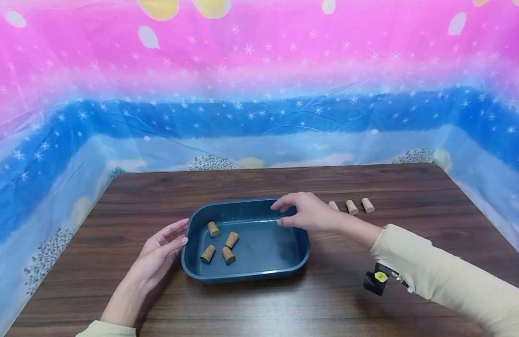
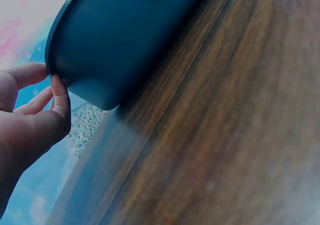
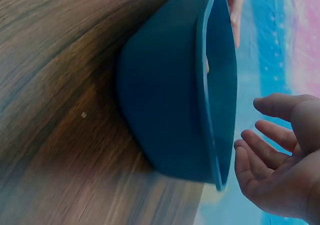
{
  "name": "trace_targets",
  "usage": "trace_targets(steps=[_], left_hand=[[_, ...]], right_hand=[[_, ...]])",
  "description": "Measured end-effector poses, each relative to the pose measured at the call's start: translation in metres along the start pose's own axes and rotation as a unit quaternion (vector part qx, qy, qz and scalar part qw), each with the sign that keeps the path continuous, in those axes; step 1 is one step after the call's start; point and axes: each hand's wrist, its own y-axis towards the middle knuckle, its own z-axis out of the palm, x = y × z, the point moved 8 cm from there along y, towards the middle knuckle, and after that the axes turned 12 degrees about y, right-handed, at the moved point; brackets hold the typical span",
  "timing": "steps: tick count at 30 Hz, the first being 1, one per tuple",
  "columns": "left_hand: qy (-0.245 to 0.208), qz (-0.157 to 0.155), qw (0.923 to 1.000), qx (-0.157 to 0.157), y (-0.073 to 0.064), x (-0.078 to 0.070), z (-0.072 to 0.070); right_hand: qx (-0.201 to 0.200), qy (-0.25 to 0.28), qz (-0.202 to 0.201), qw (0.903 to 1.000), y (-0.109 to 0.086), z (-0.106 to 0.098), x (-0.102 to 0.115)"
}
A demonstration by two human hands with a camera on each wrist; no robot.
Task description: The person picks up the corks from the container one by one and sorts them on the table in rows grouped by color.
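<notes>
A dark blue plastic basin (image 1: 259, 276) stands on the table. Several tapered cork stoppers (image 1: 213, 229) lie in its left half, some on their sides. My left hand (image 1: 160, 255) holds the basin's left end by the rim; in the left wrist view its thumb (image 2: 32, 75) meets the rim's edge and a curled finger presses the outer wall. Over the right end of the basin hovers my right hand (image 1: 305, 213), fingers loosely bent with nothing between them. In the right wrist view its fingers (image 3: 262, 150) are apart from the rim.
Three more cork stoppers (image 1: 368, 205) stand in a row on the wooden table (image 1: 158, 187), right of the basin; the leftmost is partly hidden by my right wrist. A small black device (image 1: 375, 281) hangs under the right sleeve. A patterned cloth (image 1: 259, 117) surrounds the table.
</notes>
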Motion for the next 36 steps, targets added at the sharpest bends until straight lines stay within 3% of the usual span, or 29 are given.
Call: trace_targets(steps=[10, 18, 28, 36], left_hand=[[0.001, -0.004, 1.0, -0.001, -0.001, 0.001, -0.001], [0.005, -0.005, 1.0, 0.0, -0.002, 0.0, -0.001], [0.004, 0.0, 1.0, 0.001, -0.001, 0.0, -0.002], [0.011, -0.004, 0.9999, 0.005, -0.001, -0.001, -0.001]], right_hand=[[0.087, 0.051, -0.005, 0.9949, 0.021, 0.039, 0.026], [0.131, 0.074, 0.03, 0.9881, 0.029, 0.076, 0.023], [0.147, 0.086, 0.012, 0.9853, 0.041, 0.1, 0.029], [0.152, 0.099, -0.006, 0.9833, 0.047, 0.107, 0.034]])
